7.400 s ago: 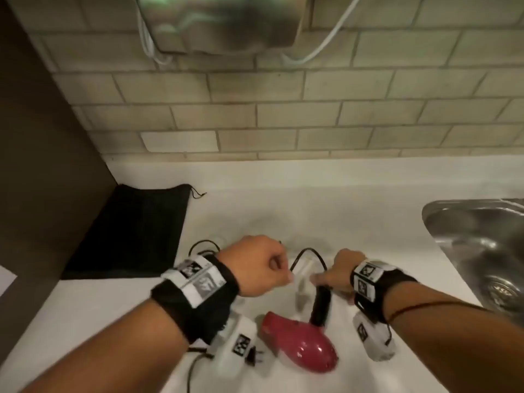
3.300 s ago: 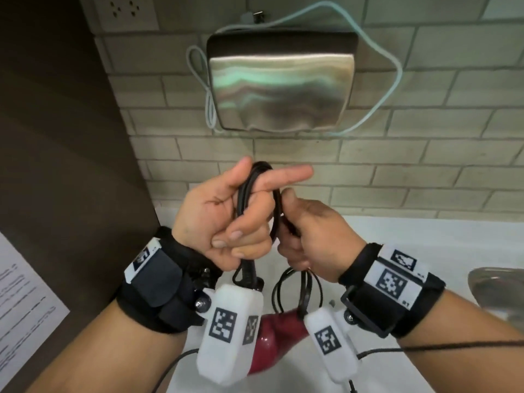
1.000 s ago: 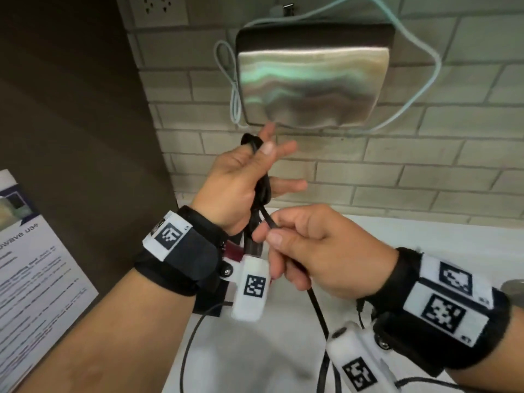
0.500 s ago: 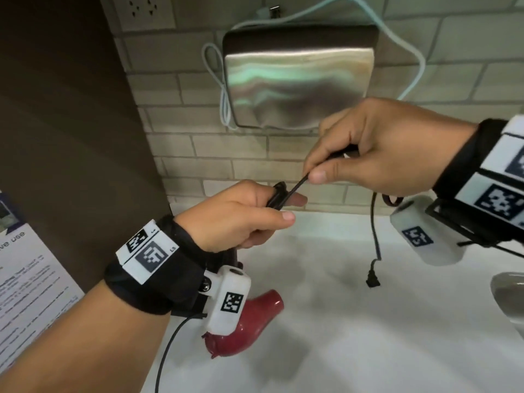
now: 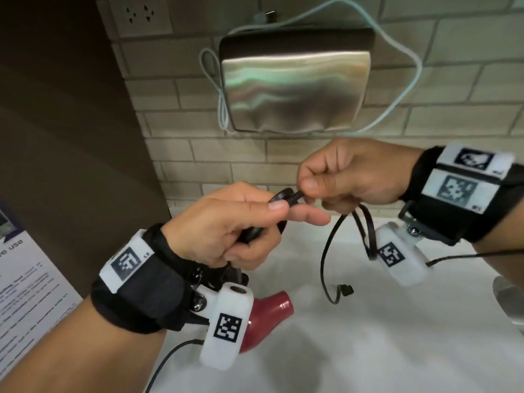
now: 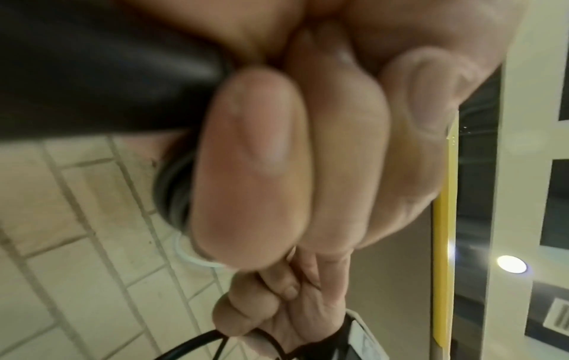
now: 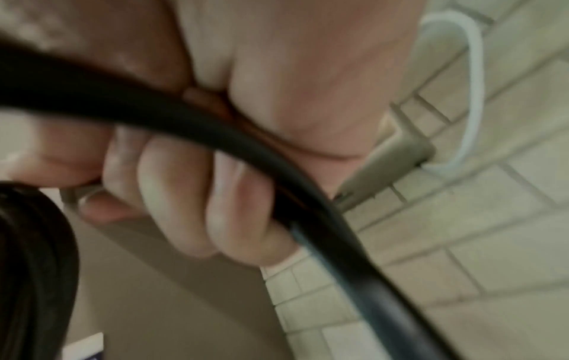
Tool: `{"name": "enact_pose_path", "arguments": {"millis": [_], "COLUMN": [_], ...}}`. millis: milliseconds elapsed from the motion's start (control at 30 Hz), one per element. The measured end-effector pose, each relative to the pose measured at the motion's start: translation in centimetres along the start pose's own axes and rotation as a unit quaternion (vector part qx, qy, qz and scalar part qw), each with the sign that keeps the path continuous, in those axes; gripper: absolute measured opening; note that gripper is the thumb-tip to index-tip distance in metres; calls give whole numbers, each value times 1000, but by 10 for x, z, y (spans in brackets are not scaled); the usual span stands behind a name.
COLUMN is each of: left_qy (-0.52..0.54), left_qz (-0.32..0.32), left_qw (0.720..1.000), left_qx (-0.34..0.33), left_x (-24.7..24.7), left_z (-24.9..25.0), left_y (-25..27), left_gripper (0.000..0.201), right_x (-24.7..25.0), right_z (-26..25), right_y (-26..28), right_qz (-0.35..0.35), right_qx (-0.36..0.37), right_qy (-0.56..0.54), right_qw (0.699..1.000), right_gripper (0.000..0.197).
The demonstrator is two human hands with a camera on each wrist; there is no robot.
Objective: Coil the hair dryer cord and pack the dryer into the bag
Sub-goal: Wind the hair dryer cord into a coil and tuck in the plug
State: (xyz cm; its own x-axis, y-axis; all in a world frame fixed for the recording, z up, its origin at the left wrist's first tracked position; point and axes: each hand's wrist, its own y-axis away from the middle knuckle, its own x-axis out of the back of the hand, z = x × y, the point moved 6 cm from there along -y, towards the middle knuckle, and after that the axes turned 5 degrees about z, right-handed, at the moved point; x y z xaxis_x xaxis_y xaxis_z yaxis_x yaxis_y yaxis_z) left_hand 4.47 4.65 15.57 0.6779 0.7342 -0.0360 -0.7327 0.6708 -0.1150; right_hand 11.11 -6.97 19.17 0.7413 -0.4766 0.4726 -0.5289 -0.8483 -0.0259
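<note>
My left hand point(image 5: 266, 219) is raised over the counter and grips a bundle of coiled black cord point(image 5: 280, 198); its fingers point(image 6: 252, 158) are curled round the coils point(image 6: 172, 194). The red hair dryer point(image 5: 268, 313) hangs below that hand, mostly hidden by the wrist camera. My right hand point(image 5: 317, 184) pinches the cord right beside the left thumb, and the cord point(image 7: 277, 165) crosses its curled fingers point(image 7: 184, 194). A free loop of cord point(image 5: 324, 259) hangs from the right hand and ends in a small plug point(image 5: 346, 290). The bag is out of sight.
A steel hand dryer point(image 5: 295, 83) with a pale cable point(image 5: 408, 80) hangs on the tiled wall ahead, a wall socket point(image 5: 140, 14) up left. A dark panel point(image 5: 71, 137) stands left, a printed sheet point(image 5: 25, 302) below it. The sink edge point(image 5: 510, 302) shows far right on the white counter point(image 5: 368, 350).
My right hand has come down and left from near the hand dryer to meet the left hand, bringing the cord with it. The hanging tail is now a shorter loop.
</note>
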Motion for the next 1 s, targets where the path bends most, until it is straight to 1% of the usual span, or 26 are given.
{"name": "enact_pose_path", "arguments": {"millis": [100,167,233,333,400,433,500,567,633,700,766,800,866,933,1000], "left_qy": [80,89,95,142,155,153,118,58,15,-11,-17,-11,16,45,71], "left_qz": [-43,-58,-57,-42,-23,-13,0,-1,-17,-27,-26,-27,-36,-49,-59], "left_qw": [996,994,993,989,987,988,993,998,997,995,995,996,997,996,995], "left_qx": [-7,-14,-27,-28,-16,-10,7,41,76,92,90,85,69,53,42], "left_x": [-1,-3,-2,4,9,12,14,13,8,5,5,5,4,-1,-7], "left_z": [0,-1,2,3,0,-2,-9,-17,-22,-22,-19,-16,-11,-7,-4], "left_y": [2,4,6,11,13,14,16,16,14,13,14,15,18,17,15], "left_gripper": [45,51,55,56,56,55,52,49,54,57,57,55,49,45,50], "right_x": [-12,-19,-25,-36,-39,-36,-24,-7,2,3,4,7,11,3,-20], "right_z": [19,25,28,34,38,38,30,16,2,-10,-18,-18,-7,14,35], "right_y": [-5,-7,-9,-5,1,4,11,17,18,16,14,13,10,4,-1], "right_qz": [12,28,37,43,47,56,81,96,103,94,76,72,71,50,4], "right_qx": [25,40,48,39,31,30,47,78,87,99,105,97,53,-2,-40], "right_qy": [-128,-189,-221,-221,-176,-150,-131,-165,-183,-167,-141,-136,-137,-136,-138], "right_qw": [991,981,973,974,983,987,987,978,974,977,981,983,987,989,990], "right_gripper": [28,20,18,12,6,8,9,6,12,15,18,16,5,16,15]}}
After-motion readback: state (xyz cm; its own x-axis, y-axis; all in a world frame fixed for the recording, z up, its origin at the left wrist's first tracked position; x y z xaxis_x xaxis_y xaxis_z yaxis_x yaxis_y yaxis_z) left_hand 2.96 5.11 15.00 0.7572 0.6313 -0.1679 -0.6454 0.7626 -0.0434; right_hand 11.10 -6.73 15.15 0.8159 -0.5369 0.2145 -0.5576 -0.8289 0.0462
